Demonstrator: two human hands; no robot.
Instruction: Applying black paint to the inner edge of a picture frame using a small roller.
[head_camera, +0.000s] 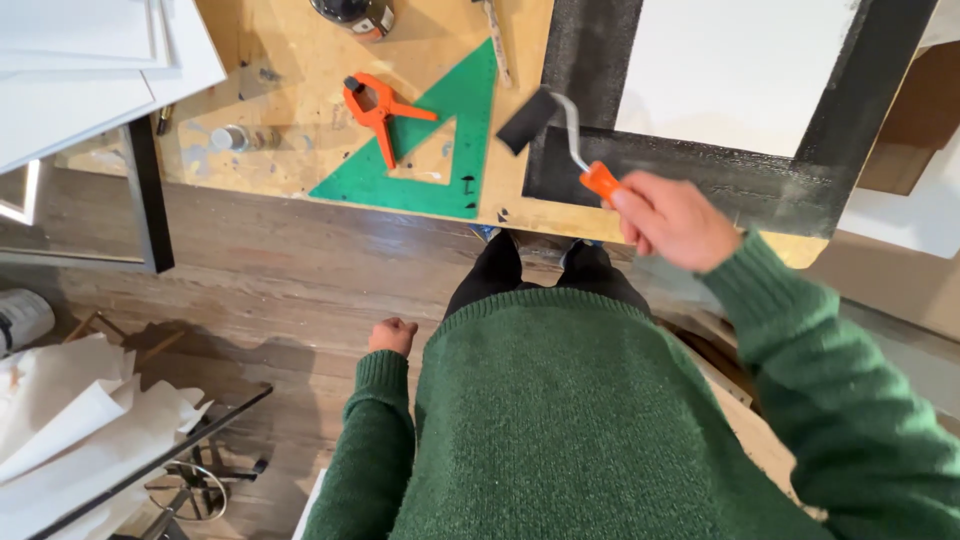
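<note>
Roller (527, 120) in the right hand (672, 220), that's the main thing here: a small foam paint roller, black with paint, on a bent wire frame with an orange handle, and the fingers are wrapped tight around that handle. The roller head sits at about 10 o'clock from the hand, right at the left edge of the black-painted frame (700, 175), which surrounds a white panel (735, 70). All of this lies on a paint-spattered plywood table (290, 90).

The left hand (392, 335) hangs down by the hip over the wood floor, curled into a loose fist with nothing in it.

At 9 o'clock from the roller there's a green plastic triangle (440, 165), and an orange spring clamp (378, 110) lies partly on its left side.
</note>
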